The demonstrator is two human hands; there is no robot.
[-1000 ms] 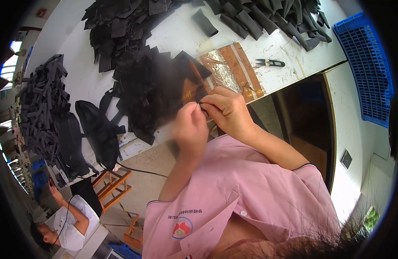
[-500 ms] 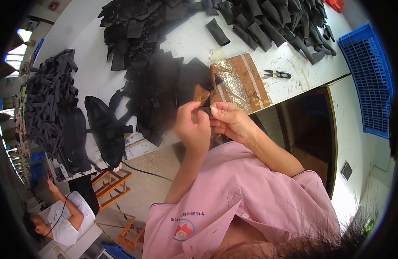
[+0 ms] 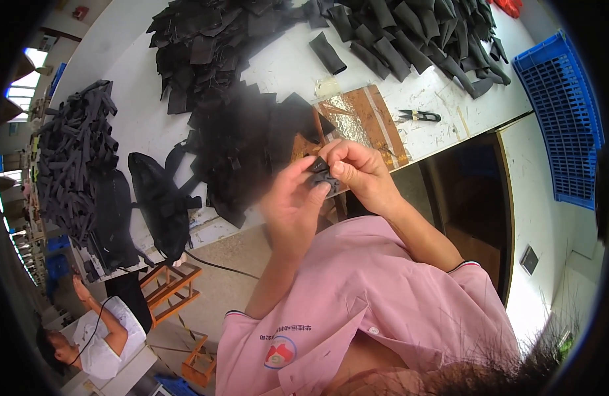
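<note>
Black fabric is everywhere on the white worktable [image 3: 153,132], and the brown wooden board [image 3: 364,119] near its front edge serves as the landmark. Far to the left of the board, a person in a white top [image 3: 100,343] sits below the table's end, with an orange wooden stand [image 3: 172,290] close by. Above them, still left of the board, a tall stack of black strips [image 3: 73,158] lies beside a black bag [image 3: 159,204] that hangs over the table edge. Just left of the board spreads a blurred heap of black cut pieces [image 3: 245,152], and a second heap [image 3: 212,46] lies beyond it, farther up the table. Directly in front of the board, the left hand [image 3: 291,204] and the right hand [image 3: 357,171] meet, both pinching a small black fabric piece [image 3: 321,175] between thumb and fingertips; the piece is held in the air just off the board's near edge. Both hands are closed narrowly on it, fingers curled. Pink sleeves [image 3: 384,284] run down from the wrists. Right of the board, small black snips [image 3: 416,116] lie on the table, with rolled black pieces [image 3: 416,39] behind them. Farthest right stands a blue plastic crate [image 3: 568,119].
</note>
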